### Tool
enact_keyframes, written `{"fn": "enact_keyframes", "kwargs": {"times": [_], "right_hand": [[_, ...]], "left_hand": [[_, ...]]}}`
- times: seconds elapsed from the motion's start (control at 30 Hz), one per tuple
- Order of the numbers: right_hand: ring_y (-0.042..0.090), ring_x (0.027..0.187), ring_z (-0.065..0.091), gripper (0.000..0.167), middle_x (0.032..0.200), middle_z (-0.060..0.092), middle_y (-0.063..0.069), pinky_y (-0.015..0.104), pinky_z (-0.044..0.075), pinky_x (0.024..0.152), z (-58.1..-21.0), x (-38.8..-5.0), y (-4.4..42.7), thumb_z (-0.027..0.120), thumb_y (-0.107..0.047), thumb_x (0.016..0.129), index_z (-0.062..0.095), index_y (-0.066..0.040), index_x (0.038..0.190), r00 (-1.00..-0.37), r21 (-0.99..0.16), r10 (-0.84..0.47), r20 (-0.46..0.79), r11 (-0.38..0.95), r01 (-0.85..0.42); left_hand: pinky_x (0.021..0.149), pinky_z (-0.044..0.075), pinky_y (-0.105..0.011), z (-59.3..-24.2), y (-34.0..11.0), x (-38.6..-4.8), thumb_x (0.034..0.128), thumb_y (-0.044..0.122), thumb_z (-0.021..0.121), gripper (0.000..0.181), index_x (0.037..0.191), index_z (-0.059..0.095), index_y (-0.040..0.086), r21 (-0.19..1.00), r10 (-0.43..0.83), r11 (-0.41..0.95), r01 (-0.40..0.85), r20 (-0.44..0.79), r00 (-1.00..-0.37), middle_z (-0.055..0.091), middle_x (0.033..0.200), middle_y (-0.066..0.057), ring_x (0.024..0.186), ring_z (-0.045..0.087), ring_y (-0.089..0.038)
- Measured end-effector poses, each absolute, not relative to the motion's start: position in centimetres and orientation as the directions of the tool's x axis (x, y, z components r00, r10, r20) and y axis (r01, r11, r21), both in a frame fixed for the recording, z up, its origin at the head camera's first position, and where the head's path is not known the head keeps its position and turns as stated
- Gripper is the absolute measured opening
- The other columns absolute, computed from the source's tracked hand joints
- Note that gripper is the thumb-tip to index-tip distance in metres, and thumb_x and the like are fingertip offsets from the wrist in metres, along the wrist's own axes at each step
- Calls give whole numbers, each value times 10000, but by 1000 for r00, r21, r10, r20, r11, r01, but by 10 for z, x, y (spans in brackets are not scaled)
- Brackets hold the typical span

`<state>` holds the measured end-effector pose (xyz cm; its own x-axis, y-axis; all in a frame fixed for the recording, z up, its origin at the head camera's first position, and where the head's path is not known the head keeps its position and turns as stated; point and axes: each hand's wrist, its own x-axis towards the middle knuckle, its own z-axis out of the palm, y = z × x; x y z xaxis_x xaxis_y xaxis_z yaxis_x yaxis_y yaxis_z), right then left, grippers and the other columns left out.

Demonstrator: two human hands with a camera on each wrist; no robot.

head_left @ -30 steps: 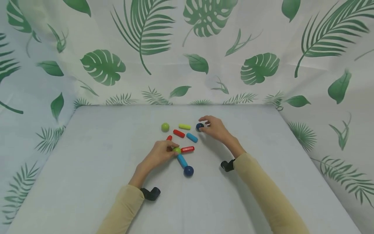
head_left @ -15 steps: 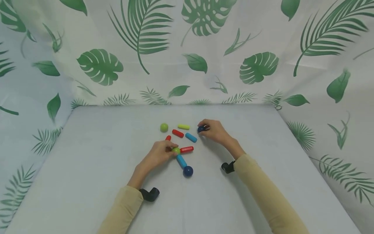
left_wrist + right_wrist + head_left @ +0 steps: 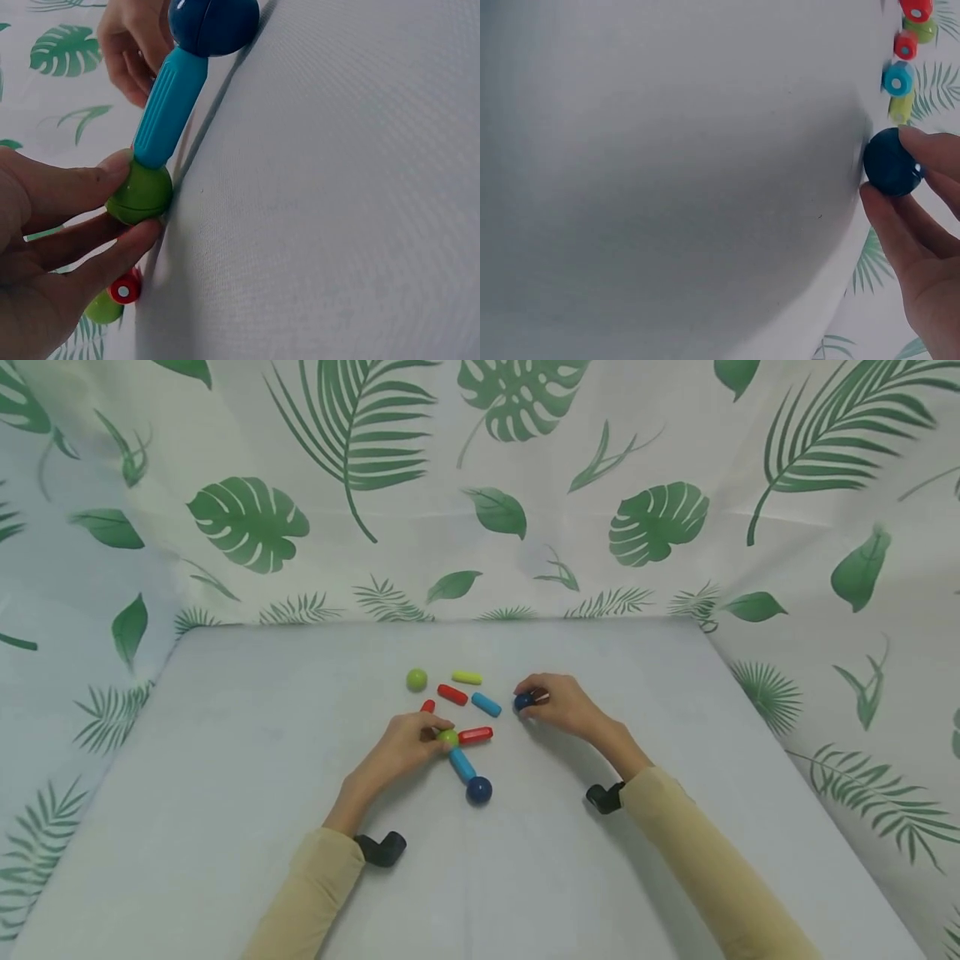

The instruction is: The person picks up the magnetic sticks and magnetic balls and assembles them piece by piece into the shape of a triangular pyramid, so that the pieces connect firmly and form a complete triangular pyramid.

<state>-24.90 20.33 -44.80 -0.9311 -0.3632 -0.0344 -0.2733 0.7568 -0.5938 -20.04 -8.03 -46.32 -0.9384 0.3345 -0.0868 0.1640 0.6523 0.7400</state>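
Pieces on a white worktop [image 3: 510, 893], seen partly joined. Clock directions take the left hand's green ball [image 3: 447, 739] in the head view as centre, with 12 o'clock away from the person.

Done, as judged from contact: the green ball carries a blue rod [image 3: 462, 765] toward 5 o'clock, which ends in a navy ball [image 3: 479, 790]; a red rod [image 3: 475, 735] extends toward 3 o'clock with its outer end bare. Left over: a second red rod [image 3: 427, 705] at 11 o'clock, partly hidden behind the hand, so whether it is attached cannot be told; a second green ball [image 3: 417, 679] farther out at 11; a third red rod [image 3: 452, 694] at 12; a yellow rod [image 3: 467, 677] between 12 and 1; and a second blue rod [image 3: 486, 704] between 1 and 2. The latter four lie loose.

Fingers: the left hand [image 3: 405, 745] pinches the green ball between thumb and fingers, parted only by the ball's width. The right hand [image 3: 562, 700], at 2 o'clock, likewise grips a second navy ball [image 3: 522, 702], to which no rod is joined.
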Motion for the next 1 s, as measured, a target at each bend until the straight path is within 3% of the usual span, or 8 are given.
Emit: {"fn": "enact_keyframes", "kwargs": {"times": [0.53, 1.0], "right_hand": [[267, 1089, 686, 332, 1175, 722, 114, 415, 584, 957, -446, -222, 190, 763, -55, 909, 697, -49, 1234, -881, -641, -460, -115, 711, -287], [246, 1070, 687, 329, 1169, 725, 109, 391, 584, 953, -441, -219, 175, 770, -67, 904, 703, -39, 1226, -843, -616, -525, -118, 704, -353]], "left_hand": [[985, 558, -392, -463, -80, -200, 904, 98, 787, 366, 1264, 738, 135, 714, 346, 677, 178, -94, -934, 722, 1202, -34, 1048, 623, -226], [968, 553, -385, -465, -81, -203, 894, 105, 798, 350, 1239, 753, 140, 711, 365, 670, 214, -64, -929, 727, 1138, -20, 997, 608, -206]]}}
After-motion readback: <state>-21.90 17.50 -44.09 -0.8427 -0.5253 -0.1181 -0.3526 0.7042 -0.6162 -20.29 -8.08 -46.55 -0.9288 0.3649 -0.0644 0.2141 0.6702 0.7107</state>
